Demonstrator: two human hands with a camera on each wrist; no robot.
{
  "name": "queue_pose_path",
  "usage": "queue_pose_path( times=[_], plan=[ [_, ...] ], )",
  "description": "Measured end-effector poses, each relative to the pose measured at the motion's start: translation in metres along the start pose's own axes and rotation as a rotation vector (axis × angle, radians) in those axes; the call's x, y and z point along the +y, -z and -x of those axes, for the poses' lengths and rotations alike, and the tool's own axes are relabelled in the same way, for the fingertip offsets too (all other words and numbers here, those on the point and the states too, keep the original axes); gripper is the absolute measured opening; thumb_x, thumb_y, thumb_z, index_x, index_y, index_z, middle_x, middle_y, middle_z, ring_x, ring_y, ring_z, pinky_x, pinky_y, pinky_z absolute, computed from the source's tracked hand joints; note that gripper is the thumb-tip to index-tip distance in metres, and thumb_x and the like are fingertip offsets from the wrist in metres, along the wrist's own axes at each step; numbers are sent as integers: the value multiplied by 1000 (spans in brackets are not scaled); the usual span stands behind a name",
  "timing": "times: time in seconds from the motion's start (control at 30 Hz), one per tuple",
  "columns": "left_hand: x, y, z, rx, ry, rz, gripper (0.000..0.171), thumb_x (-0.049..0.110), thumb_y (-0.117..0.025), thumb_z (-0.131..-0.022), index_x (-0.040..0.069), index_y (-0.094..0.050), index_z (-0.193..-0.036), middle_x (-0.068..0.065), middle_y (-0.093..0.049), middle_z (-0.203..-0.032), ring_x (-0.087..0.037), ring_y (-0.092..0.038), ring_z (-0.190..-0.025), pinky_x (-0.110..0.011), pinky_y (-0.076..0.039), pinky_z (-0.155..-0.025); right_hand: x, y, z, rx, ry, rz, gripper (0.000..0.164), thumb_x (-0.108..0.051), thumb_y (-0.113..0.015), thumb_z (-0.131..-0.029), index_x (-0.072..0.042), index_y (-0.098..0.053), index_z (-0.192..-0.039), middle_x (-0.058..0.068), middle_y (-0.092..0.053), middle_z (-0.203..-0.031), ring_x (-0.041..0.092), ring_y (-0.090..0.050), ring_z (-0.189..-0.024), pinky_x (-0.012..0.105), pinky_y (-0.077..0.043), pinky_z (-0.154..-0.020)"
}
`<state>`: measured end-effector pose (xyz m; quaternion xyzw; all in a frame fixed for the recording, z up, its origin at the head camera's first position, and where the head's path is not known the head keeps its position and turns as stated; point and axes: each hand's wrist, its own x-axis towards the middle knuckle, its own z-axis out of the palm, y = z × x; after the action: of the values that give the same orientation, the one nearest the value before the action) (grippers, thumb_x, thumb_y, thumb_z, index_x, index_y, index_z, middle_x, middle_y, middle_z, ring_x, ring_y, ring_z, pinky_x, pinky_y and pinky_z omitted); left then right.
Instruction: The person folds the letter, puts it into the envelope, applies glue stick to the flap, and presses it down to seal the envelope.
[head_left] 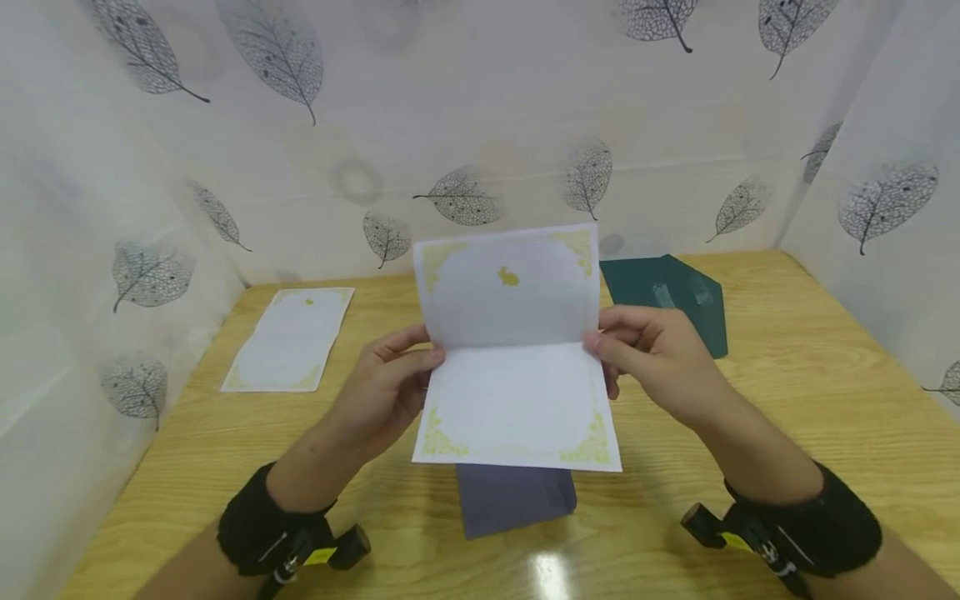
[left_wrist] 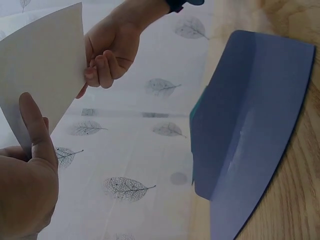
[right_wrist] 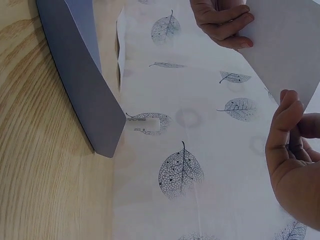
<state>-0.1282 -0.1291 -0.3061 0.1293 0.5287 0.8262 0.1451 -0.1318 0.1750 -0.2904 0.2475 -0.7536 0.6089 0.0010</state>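
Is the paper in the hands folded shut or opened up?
Opened up: the paper shows both halves, with a bunny above the middle crease.

I count two bordered paper sheets (head_left: 517, 400) (head_left: 288, 346), two envelopes (head_left: 517, 500) (head_left: 677, 285), my two hands (head_left: 386, 392) (head_left: 663, 362), two black wrist straps (head_left: 255, 517) (head_left: 821, 525), two strap-mounted devices (head_left: 351, 547) (head_left: 702, 525), and one wooden table (head_left: 795, 375).

The head view looks forward and down over the bench (head_left: 795, 383), far enough back to take in both forearms and the leaf-printed cloth (head_left: 480, 100) behind. The left wrist view sits low and close to the left hand (head_left: 386, 383), turned sideways so the bench runs along its right edge; the right wrist view, equally near the right hand (head_left: 652, 358), has the bench along its left. Both wrist views face the cloth, and all three share the sheet (head_left: 517, 400) and purple envelope (head_left: 513, 500)
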Motion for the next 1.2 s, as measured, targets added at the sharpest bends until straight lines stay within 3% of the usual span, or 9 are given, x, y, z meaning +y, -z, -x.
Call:
queue_pose_path(
  times=[0.27,0.47,0.53,0.67,0.77,0.9,1.07,1.2],
  plan=[
    [1,1,-3,-68,-12,28,43,-8,-42,-98,16,-76,-106,-1,-69,-115,-15,-68,-107,-28,-58,-86,-2,2,2,13,15,-61,16,3,-58,-96,-11,-66,-97,-3,-66,-70,18,-58,-52,28,-53,-60],
    [-3,4,5,-63,26,31,40,-5,-39,-98,11,-74,-107,-1,-63,-117,-14,-64,-107,-27,-57,-88,3,-1,8,-37,57,-115,25,7,-54,-97,-15,-67,-97,-5,-62,-69,16,-57,-54,30,-54,-57],
    [-3,5,9,-120,4,69,41,-2,-32,-100,8,-70,-111,-2,-64,-116,-13,-65,-106,-26,-57,-87,3,-2,9,-53,57,-122,26,7,-52,-97,-15,-66,-96,-5,-62,-70,17,-57,-54,30,-55,-58],
    [1,5,7,-254,-36,100,49,9,-23,-106,5,-71,-113,-2,-70,-107,-12,-68,-97,-25,-59,-81,0,1,5,-73,61,-92,19,5,-51,-98,-2,-68,-105,-3,-69,-78,16,-62,-60,31,-56,-59],
    [1,4,5,-209,-19,18,41,11,-36,-107,10,-77,-104,1,-74,-99,-9,-69,-89,-24,-58,-75,-2,3,4,-77,45,-39,20,4,-53,-99,6,-66,-113,-1,-75,-88,15,-67,-67,31,-57,-59],
    [-2,2,4,-113,10,-122,25,-1,-58,-96,16,-76,-95,4,-71,-91,-7,-66,-81,-21,-57,-69,-5,3,3,-72,42,4,21,5,-53,-98,7,-66,-113,-1,-75,-86,15,-65,-64,30,-56,-57],
    [-5,2,3,-156,53,-203,21,-4,-68,-88,8,-68,-105,-2,-69,-95,-10,-69,-79,-24,-59,-69,-4,2,4,-78,43,-2,20,7,-54,-97,10,-66,-112,-3,-74,-85,14,-65,-64,29,-55,-58],
    [-2,3,4,-220,104,-296,39,1,-75,-85,-6,-59,-121,-8,-70,-98,-15,-71,-82,-28,-61,-71,-4,-1,3,-92,50,-8,20,6,-54,-97,11,-67,-111,-5,-76,-90,11,-70,-72,28,-59,-64]
  ],
)
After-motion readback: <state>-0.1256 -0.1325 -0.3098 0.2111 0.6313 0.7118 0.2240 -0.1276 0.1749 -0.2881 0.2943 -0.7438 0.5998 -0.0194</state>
